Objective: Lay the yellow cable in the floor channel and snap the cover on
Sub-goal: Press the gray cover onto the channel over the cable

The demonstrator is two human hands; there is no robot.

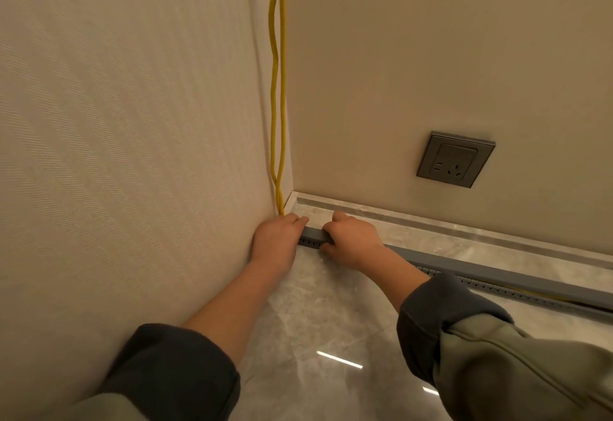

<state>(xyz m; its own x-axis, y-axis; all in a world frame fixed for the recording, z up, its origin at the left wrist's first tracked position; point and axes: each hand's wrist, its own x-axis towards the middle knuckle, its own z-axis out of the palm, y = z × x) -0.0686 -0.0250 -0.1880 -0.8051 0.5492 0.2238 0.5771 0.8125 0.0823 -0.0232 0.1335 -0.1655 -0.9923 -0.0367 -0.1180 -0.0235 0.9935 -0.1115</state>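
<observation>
Two strands of yellow cable (278,95) hang down the wall corner and disappear behind my left hand (277,236). A grey slotted floor channel (491,284) runs from the corner to the right edge, with a grey cover (497,269) lying along its top. At the far right the cover stands slightly off the channel and a bit of yellow cable (544,297) shows in the gap. My left hand rests on the cover's corner end, fingers curled over it. My right hand (351,238) grips the cover just beside it, thumb on the near side.
A grey wall socket (455,159) sits on the right wall above a pale marble skirting (464,221). The textured left wall (132,155) is close against my left arm. The floor is glossy marble tile (325,321).
</observation>
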